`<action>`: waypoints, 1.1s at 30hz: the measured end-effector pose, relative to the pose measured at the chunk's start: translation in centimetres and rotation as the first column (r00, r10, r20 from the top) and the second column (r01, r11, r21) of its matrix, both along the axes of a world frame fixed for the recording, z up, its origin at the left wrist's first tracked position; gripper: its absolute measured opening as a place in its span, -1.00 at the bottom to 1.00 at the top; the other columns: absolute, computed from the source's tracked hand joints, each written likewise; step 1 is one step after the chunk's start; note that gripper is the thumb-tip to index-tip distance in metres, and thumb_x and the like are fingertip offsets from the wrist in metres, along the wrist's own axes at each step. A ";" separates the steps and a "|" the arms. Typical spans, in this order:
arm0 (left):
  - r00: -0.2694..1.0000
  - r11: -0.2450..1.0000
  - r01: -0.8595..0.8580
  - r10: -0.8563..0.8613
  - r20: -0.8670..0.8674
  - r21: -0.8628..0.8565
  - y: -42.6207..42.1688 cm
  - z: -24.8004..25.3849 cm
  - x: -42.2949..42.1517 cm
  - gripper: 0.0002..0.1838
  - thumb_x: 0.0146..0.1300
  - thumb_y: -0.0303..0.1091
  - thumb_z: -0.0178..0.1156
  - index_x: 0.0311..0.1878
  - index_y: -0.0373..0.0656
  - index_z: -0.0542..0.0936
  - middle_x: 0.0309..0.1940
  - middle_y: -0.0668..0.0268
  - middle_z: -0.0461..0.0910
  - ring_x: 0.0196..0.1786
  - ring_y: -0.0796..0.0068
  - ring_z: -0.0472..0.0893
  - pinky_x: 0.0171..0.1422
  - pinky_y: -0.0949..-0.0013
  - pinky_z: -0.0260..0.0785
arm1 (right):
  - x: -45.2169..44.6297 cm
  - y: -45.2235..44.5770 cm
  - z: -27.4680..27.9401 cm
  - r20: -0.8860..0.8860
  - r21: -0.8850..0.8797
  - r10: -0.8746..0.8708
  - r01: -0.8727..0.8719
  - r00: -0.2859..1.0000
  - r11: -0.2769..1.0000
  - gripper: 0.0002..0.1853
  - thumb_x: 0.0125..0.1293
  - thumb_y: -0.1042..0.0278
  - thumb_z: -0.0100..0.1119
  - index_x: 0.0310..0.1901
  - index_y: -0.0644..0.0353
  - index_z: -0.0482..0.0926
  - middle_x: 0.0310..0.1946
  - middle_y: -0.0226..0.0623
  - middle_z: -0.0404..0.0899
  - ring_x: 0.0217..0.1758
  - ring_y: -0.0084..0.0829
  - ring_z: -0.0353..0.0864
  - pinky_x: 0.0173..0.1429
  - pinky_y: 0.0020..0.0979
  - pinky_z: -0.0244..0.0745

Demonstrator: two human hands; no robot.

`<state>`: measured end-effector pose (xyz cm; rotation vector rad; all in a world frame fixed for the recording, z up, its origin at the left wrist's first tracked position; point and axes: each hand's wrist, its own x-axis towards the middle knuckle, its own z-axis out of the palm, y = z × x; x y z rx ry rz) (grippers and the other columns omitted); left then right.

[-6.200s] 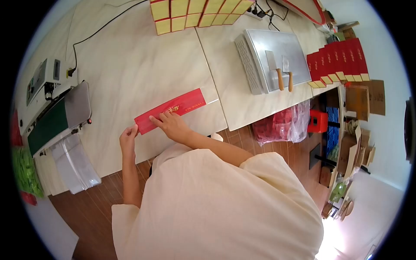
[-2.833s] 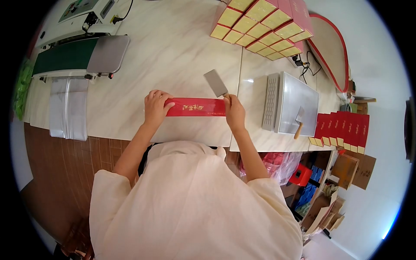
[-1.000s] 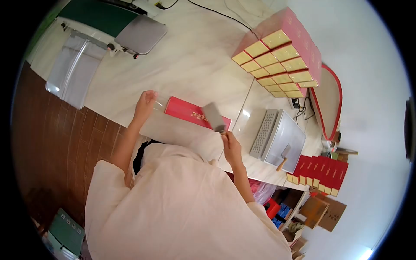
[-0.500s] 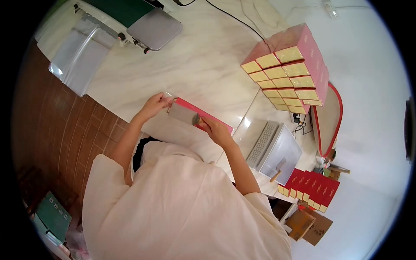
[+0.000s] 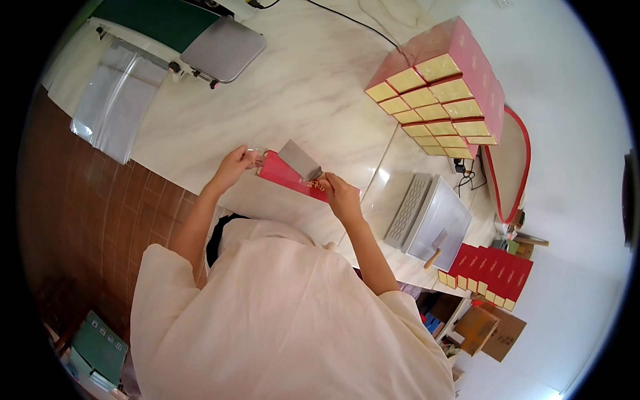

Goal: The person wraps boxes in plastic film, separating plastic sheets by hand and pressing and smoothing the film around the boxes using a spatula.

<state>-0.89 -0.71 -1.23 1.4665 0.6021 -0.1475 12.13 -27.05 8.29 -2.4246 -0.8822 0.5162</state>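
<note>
A long red box [image 5: 277,172] with gold lettering lies on the marble-look tabletop in front of me. Clear plastic film [image 5: 260,155] sticks out past its left end. My left hand [image 5: 235,167] is closed there, with the film pinched between thumb and fingers. My right hand [image 5: 342,199] is wrapped round the handle of a scraper [image 5: 298,159], whose wide metal blade slants over the box's far edge. Most of the scraper's handle is hidden in the fingers. I cannot tell whether the blade touches the box.
Stacked pink boxes with cream ends [image 5: 433,93] stand at the back right. Nearer are a grey metal device [image 5: 427,217] with a wooden-handled tool [image 5: 435,253] on it, and a row of red boxes [image 5: 490,273]. Clear bags [image 5: 117,100] and a green-topped machine [image 5: 167,23] occupy the far left.
My right hand has lifted and turned the scraper, so its blade now points up and away instead of lying along the box's near side. The box's red face has come into view.
</note>
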 end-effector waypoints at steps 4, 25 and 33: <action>0.995 0.994 -0.081 0.084 0.044 -0.068 -0.5 0.5 0.0 -0.69 0.51 -0.17 0.03 -0.28 -0.22 0.46 -0.25 0.34 0.61 -0.14 0.60 0.60 0.07 0.44 0.46 | -1.6 -2.3 -0.6 0.071 -0.014 -0.146 0.147 0.987 0.989 -0.80 0.47 0.20 0.04 -0.11 0.11 0.58 -0.38 -0.09 0.63 -0.30 -0.03 0.62 -0.22 -0.16 0.47; 0.983 0.928 -0.125 0.165 0.085 -0.350 -0.7 -1.6 -0.6 -0.66 0.55 -0.11 -0.06 -0.17 -0.21 0.48 -0.11 0.27 0.63 -0.06 0.55 0.58 0.25 0.42 0.37 | -11.2 6.3 -2.5 0.022 -0.254 -0.132 0.133 0.991 0.958 -0.71 0.51 0.18 -0.12 -0.13 0.31 0.29 -0.58 0.00 0.60 -0.52 0.08 0.63 -0.43 0.01 0.51; 0.988 0.928 -0.116 0.145 0.057 -0.353 -0.4 -3.3 -1.0 -0.68 0.57 -0.12 -0.10 -0.10 -0.16 0.51 -0.06 0.32 0.62 0.12 0.54 0.57 0.29 0.43 0.34 | -10.9 9.8 -2.2 -0.009 -0.203 -0.070 0.067 0.998 0.977 -0.72 0.49 0.22 -0.06 -0.17 0.32 0.30 -0.62 0.00 0.57 -0.55 0.05 0.63 -0.48 -0.03 0.50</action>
